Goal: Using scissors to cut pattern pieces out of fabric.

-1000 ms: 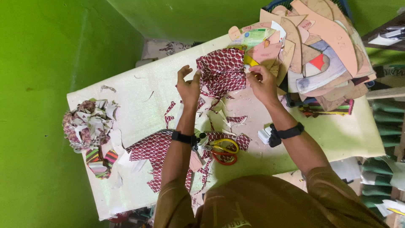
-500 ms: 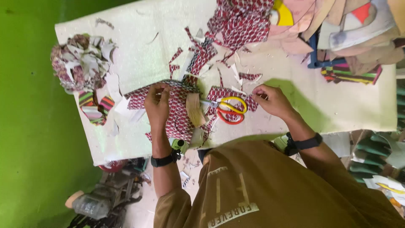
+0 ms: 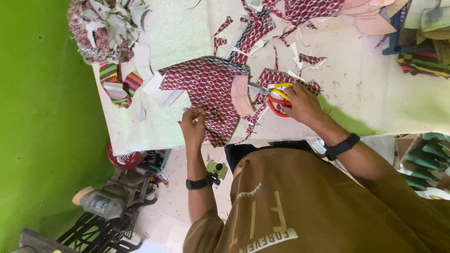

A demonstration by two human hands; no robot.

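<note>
The right hand (image 3: pixel 302 103) holds the orange-handled scissors (image 3: pixel 275 97) at the edge of the red patterned fabric (image 3: pixel 208 89) on the counter (image 3: pixel 365 93), while the left hand (image 3: pixel 193 125) pinches the fabric's near edge; it is best to keep the cloth flat and taut. Loose fabric offcuts (image 3: pixel 262 30) and a heap of scraps (image 3: pixel 105 28) crowd the counter, and a pink template piece (image 3: pixel 242 96) lies just beside the blades.

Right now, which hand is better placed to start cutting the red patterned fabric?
Probably the right hand: it already rests on the orange-handled scissors, blades pointing at the red patterned fabric. The left hand pinches the fabric's near edge, so it suits steadying.
</note>
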